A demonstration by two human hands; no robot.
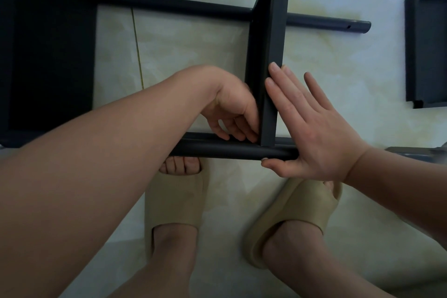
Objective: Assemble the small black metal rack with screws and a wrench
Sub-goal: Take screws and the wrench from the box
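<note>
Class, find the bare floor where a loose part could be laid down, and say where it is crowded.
Bare floor lies between the left panel, far tube and crossbar; another patch sits between crossbar and loose panel. Crowded: the near tube corner, where left hand and right hand are.

A pale tiled floor (183, 55) is seen, crossed by thin grout lines (136, 38). On it are set a black rack frame (275, 31), a separate black panel (425, 51) at the right, and two beige slippers (174, 201). A dark slab (48, 55) at the left is perhaps another shelf panel.
</note>
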